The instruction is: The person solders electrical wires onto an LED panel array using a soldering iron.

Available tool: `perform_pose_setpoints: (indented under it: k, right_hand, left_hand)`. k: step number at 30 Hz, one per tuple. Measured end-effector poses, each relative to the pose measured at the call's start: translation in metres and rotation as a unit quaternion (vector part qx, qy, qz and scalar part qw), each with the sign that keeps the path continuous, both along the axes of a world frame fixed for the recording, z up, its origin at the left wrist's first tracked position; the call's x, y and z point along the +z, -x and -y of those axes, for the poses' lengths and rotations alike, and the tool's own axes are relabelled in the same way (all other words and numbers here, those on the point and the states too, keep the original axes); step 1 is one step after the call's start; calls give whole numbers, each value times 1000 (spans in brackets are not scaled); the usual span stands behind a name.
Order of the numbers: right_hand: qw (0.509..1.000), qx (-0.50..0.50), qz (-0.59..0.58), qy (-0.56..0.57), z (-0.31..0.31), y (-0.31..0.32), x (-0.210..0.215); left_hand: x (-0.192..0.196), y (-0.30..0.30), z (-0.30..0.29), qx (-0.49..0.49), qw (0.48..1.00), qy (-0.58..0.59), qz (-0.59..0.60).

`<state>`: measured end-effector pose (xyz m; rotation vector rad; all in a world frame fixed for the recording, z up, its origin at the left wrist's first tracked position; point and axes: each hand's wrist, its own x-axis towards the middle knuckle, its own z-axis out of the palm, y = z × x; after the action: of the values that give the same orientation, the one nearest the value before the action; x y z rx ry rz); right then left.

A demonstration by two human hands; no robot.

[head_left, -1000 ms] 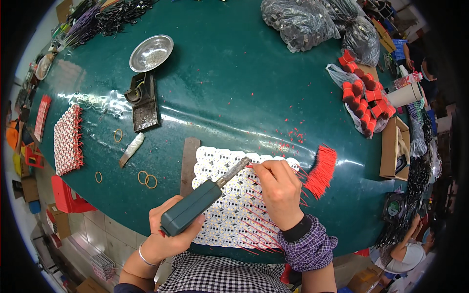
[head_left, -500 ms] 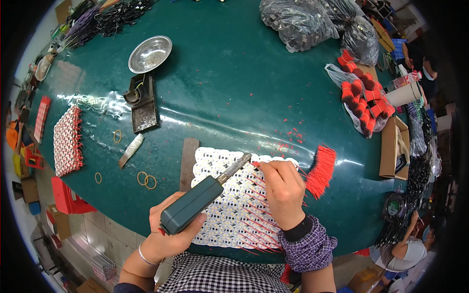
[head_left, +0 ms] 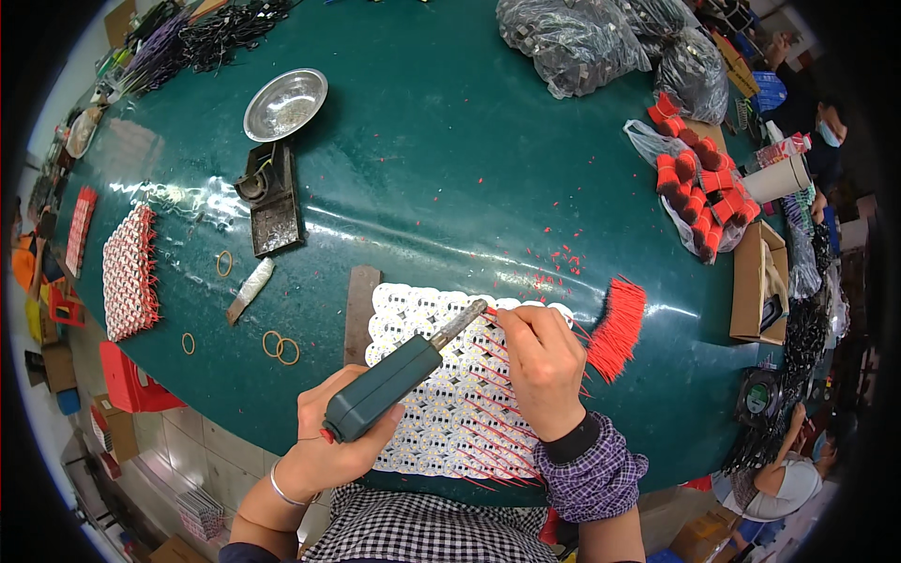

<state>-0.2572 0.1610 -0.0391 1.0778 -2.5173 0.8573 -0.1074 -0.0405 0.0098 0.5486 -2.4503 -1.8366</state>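
Hardly anything has moved since the earlier frames: I see my right hand point(head_left: 544, 361) edged only slightly along the panel point(head_left: 441, 375), its pinch about where it was, and my left hand point(head_left: 333, 436) holding the iron point(head_left: 389, 385) at the same slant. From that I judge the work is mid-joint, one wire being fixed and not a shift to a fresh row. Fingers point(head_left: 361, 448) of the left are wrapped shut round the iron's green handle, and its metal tip point(head_left: 466, 317) reaches out just ahead of my right fingertips, touching or nearly touching the panel; I cannot tell which. Right thumb and forefinger are closed together on a thin red wire point(head_left: 502, 319), pressed down right at that tip. Under both sets of fingers lies the panel of round white boards, with red wires already fanned across the part below my right palm. Just beyond the right knuckles lies a loose wire bundle point(head_left: 618, 328), with red offcuts point(head_left: 554, 267) scattered above it. Out past the left fingers sit rubber bands point(head_left: 280, 345), a stand point(head_left: 272, 197) and, farther off, a steel dish point(head_left: 284, 103).
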Motion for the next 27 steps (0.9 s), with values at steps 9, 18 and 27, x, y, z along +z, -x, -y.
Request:
perform_pose_setpoints:
  k: [9,18,27]
  right_hand:
    - [1000,-2,0,-12,0,-1,0]
    - [1000,-13,-6,-20,0,-1,7]
    - [1000,21,14,-18,3,0,60]
  left_hand:
    - [-4,0,0,-5,1000,5,-8]
    - [-6,-19,1,60,996,-2,-60]
    - [14,-24,11,159,981,-114,18]
